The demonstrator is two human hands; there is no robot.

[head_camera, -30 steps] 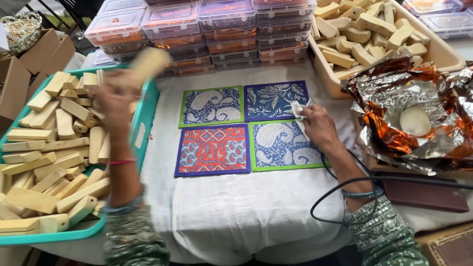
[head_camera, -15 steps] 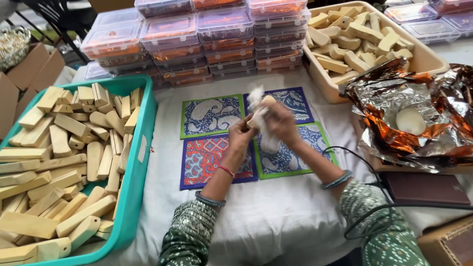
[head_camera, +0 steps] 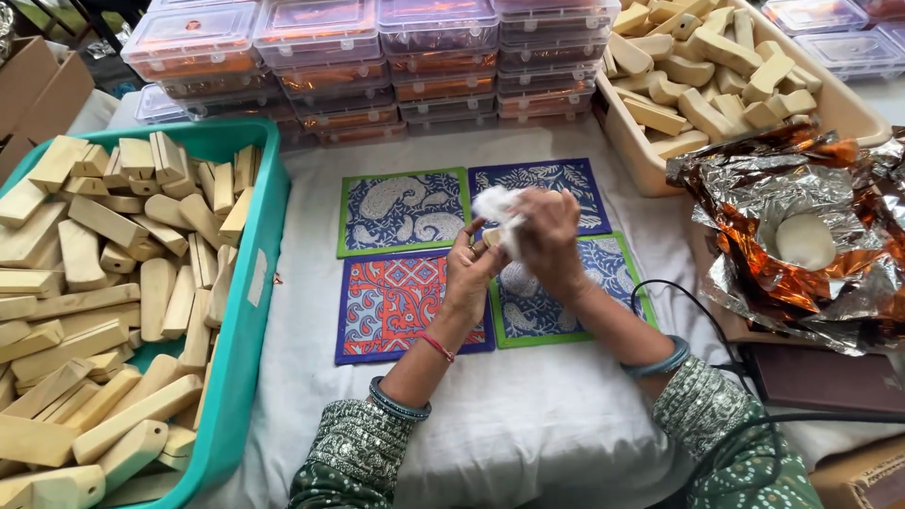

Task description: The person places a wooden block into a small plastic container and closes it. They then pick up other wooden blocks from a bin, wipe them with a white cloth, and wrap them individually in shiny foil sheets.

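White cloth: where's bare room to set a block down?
Free: white cloth below the patterned mats, between the forearms, and a strip beside the teal bin. Crowded: mats centre, clear boxes behind, foil and cable right.

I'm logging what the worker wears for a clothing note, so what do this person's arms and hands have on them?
Both arms wear dark green sleeves with a fine pale pattern, pushed up to mid-forearm. The left hand has a thin red thread at the wrist and a dark bangle lower down by the sleeve edge. The right hand has a wider blue-grey bangle on the forearm. No gloves; rings cannot be made out.
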